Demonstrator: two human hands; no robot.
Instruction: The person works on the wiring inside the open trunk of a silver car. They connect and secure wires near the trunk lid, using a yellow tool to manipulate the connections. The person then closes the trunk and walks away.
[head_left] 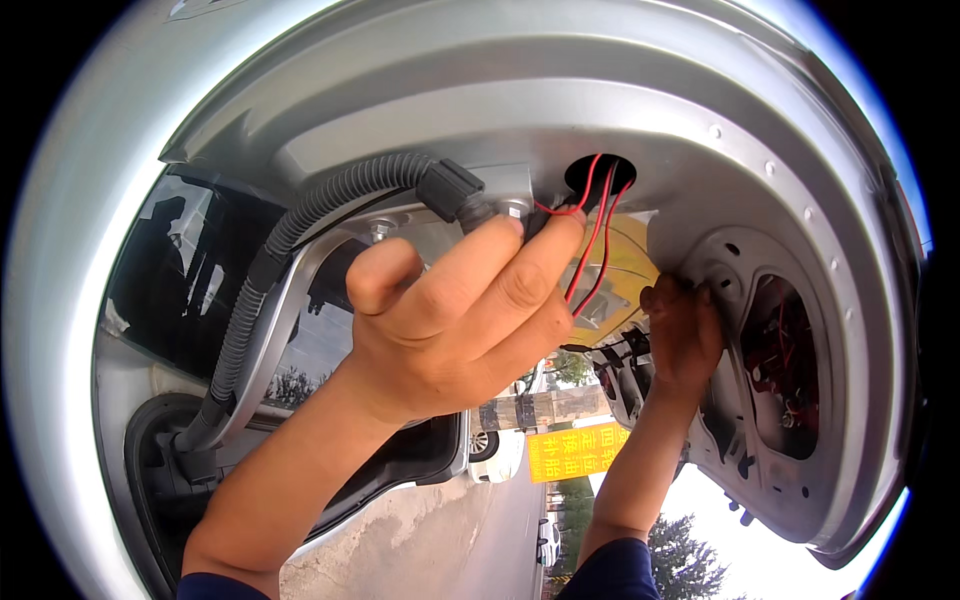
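My left hand (460, 310) is raised under a silver vehicle panel (450, 110), its fingers bent and closed. Its fingertips meet at a thin red wire, beside a black piece mostly hidden by the fingers. Several red and dark wires (606, 245) hang from a round hole (577, 178) in the panel and pass behind that hand. Close to its fingers is a black connector (450, 188) at the end of a grey corrugated conduit (290, 215). My right hand (686, 335) reaches up by the inner panel on the right, fingers curled; what they hold, if anything, is hidden.
On the right, the panel has a large opening (785, 365) with red wiring inside. Dark window glass (190, 270) lies at the left. Beyond my arms are a yellow sign (577, 453), a white car (497, 458), the pavement (400, 530) and trees.
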